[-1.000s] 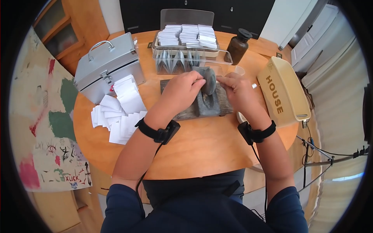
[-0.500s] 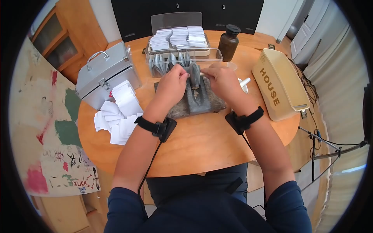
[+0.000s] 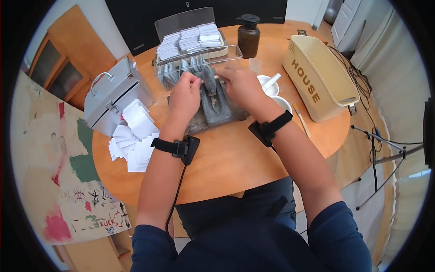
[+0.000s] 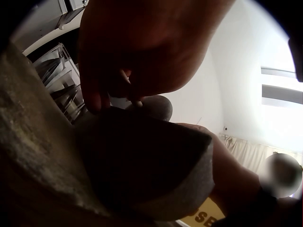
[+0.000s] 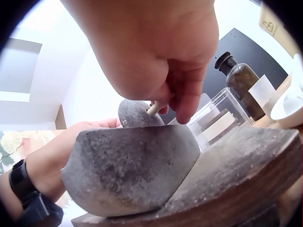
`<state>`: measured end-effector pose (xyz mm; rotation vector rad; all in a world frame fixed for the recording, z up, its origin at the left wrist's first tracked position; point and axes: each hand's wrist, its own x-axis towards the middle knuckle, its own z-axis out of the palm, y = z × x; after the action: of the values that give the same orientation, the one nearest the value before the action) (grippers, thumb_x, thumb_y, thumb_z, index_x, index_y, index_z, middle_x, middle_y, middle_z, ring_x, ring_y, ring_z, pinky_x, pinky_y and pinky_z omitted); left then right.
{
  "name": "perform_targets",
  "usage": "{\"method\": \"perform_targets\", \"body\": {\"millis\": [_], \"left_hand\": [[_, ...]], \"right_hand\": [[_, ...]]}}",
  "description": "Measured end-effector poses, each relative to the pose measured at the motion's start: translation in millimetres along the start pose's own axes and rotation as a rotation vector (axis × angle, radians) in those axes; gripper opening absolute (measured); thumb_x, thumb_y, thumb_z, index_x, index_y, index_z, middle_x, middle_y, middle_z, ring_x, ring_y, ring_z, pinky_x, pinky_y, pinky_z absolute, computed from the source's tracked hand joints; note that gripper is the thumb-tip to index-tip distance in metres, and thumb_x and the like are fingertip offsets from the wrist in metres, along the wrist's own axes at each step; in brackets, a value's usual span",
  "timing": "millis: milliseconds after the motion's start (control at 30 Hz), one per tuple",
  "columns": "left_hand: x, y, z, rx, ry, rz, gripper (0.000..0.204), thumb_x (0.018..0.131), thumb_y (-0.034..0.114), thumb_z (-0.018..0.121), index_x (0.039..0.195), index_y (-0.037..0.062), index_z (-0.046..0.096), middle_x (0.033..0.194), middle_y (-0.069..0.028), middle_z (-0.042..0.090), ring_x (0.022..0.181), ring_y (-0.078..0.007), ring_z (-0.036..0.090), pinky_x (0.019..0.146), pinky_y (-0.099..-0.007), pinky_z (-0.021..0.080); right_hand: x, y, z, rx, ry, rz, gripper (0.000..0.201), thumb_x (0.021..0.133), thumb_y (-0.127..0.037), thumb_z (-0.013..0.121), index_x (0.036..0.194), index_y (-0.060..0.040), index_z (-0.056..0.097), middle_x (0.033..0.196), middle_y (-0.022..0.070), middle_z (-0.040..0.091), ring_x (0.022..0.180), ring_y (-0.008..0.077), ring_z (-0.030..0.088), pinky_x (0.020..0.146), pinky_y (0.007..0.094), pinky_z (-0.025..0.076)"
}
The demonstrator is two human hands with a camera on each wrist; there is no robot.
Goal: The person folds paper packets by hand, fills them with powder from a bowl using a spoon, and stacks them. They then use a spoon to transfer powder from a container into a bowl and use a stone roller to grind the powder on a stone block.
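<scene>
A grey stone grinding wheel (image 3: 209,80) stands upright in a boat-shaped stone grinding trough (image 3: 216,114), toward its far end. A thin pale axle rod (image 5: 154,109) runs through the wheel's middle. My left hand (image 3: 185,96) pinches the rod's left end between thumb and fingers. At the opposite end, my right hand (image 3: 243,86) grips the rod with curled fingers. Beneath the trough lies a weathered wooden board (image 3: 195,123). The trough's outer wall fills much of the left wrist view in shadow, and the trough's inside is hidden in both wrist views.
Behind the trough stand clear boxes of white paper packets (image 3: 188,41) and a brown jar (image 3: 248,38). On the right are a white mortar with pestle (image 3: 271,84), a brush-like stick (image 3: 301,119) and a cream HOUSE bin (image 3: 312,77). Loose packets (image 3: 138,118) lie by a silver case (image 3: 108,97).
The head view has turned right, so the table scene sits further left. The wheel has rolled slightly toward the trough's far end, with both hands on the rod.
</scene>
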<state>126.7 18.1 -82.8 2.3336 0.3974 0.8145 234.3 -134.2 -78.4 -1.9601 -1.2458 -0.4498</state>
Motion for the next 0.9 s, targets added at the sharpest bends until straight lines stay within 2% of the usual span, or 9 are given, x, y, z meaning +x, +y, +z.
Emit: {"method": "perform_targets", "body": {"millis": [33, 367, 433, 500, 633, 767, 833, 867, 900], "left_hand": [[-3, -1, 0, -0.043, 0.006, 0.005, 0.014, 0.094, 0.019, 0.058, 0.093, 0.0046, 0.057, 0.084, -0.0184, 0.067, 0.08, -0.039, 0.064, 0.07, -0.0439, 0.049], [1, -7, 0, -0.072, -0.064, -0.089, 0.014, 0.095, 0.018, 0.057, 0.094, 0.0035, 0.056, 0.083, -0.0187, 0.066, 0.079, -0.0384, 0.064, 0.069, -0.0428, 0.049], [-3, -1, -1, -0.068, -0.008, 0.056, 0.015, 0.095, 0.018, 0.057, 0.093, 0.0032, 0.056, 0.083, -0.0192, 0.066, 0.079, -0.0385, 0.064, 0.069, -0.0427, 0.049], [5, -6, 0, -0.04, -0.02, 0.016, 0.015, 0.095, 0.017, 0.057, 0.093, 0.0029, 0.056, 0.083, -0.0194, 0.066, 0.079, -0.0385, 0.064, 0.069, -0.0423, 0.05], [-5, 4, -4, -0.016, -0.024, -0.022, 0.014, 0.095, 0.016, 0.057, 0.093, 0.002, 0.055, 0.083, -0.0197, 0.065, 0.079, -0.0384, 0.065, 0.069, -0.0416, 0.05], [-2, -10, 0, -0.058, 0.007, 0.086, 0.015, 0.094, 0.016, 0.058, 0.092, 0.0021, 0.055, 0.082, -0.0196, 0.065, 0.08, -0.0384, 0.065, 0.068, -0.0419, 0.049], [6, -6, -2, -0.015, -0.046, 0.015, 0.015, 0.097, 0.015, 0.054, 0.092, 0.0014, 0.055, 0.078, -0.0133, 0.061, 0.071, -0.0225, 0.061, 0.066, -0.0339, 0.047], [2, -3, -4, -0.016, -0.045, 0.019, 0.015, 0.097, 0.015, 0.054, 0.092, 0.0014, 0.055, 0.078, -0.0133, 0.061, 0.071, -0.0225, 0.061, 0.066, -0.0339, 0.047], [-6, 4, -9, -0.019, -0.055, 0.02, 0.014, 0.096, 0.015, 0.055, 0.093, 0.0015, 0.055, 0.081, -0.0161, 0.064, 0.075, -0.0302, 0.063, 0.067, -0.0377, 0.048]], "right_hand": [[-4, 0, -2, 0.0, 0.006, 0.01, 0.024, 0.081, 0.001, 0.058, 0.1, -0.0048, 0.072, 0.086, 0.0151, 0.066, 0.081, 0.0356, 0.063, 0.072, 0.0419, 0.052], [-6, 5, 3, -0.011, 0.01, 0.0, 0.021, 0.081, -0.004, 0.059, 0.096, -0.007, 0.073, 0.088, 0.0137, 0.067, 0.085, 0.0344, 0.064, 0.074, 0.0427, 0.052], [-3, 1, 1, 0.011, 0.043, -0.038, 0.022, 0.082, -0.004, 0.058, 0.099, -0.0065, 0.073, 0.086, 0.0143, 0.066, 0.083, 0.0353, 0.064, 0.072, 0.0429, 0.052], [-1, -1, 2, -0.052, -0.019, 0.066, 0.02, 0.079, -0.004, 0.059, 0.093, -0.008, 0.073, 0.09, 0.0127, 0.067, 0.085, 0.0341, 0.065, 0.074, 0.0425, 0.053], [0, 1, 2, -0.021, 0.02, 0.014, 0.021, 0.079, -0.003, 0.059, 0.093, -0.0077, 0.073, 0.089, 0.0127, 0.067, 0.084, 0.0344, 0.065, 0.073, 0.0421, 0.053], [-4, -1, 5, 0.013, 0.033, 0.018, 0.021, 0.078, -0.002, 0.059, 0.092, -0.0071, 0.073, 0.089, 0.0124, 0.067, 0.084, 0.0339, 0.065, 0.074, 0.0424, 0.053], [-3, -1, 4, -0.015, 0.052, 0.027, 0.022, 0.078, -0.001, 0.059, 0.093, -0.0072, 0.073, 0.089, 0.012, 0.067, 0.085, 0.0336, 0.065, 0.074, 0.0424, 0.053], [-5, -1, 2, -0.012, 0.043, -0.021, 0.024, 0.078, 0.001, 0.058, 0.096, -0.0063, 0.073, 0.088, 0.0136, 0.067, 0.083, 0.0343, 0.065, 0.073, 0.0426, 0.053], [-5, -2, 0, -0.009, 0.036, -0.072, 0.026, 0.079, 0.002, 0.057, 0.098, -0.0054, 0.072, 0.088, 0.0151, 0.066, 0.082, 0.035, 0.064, 0.072, 0.0428, 0.053]]}}
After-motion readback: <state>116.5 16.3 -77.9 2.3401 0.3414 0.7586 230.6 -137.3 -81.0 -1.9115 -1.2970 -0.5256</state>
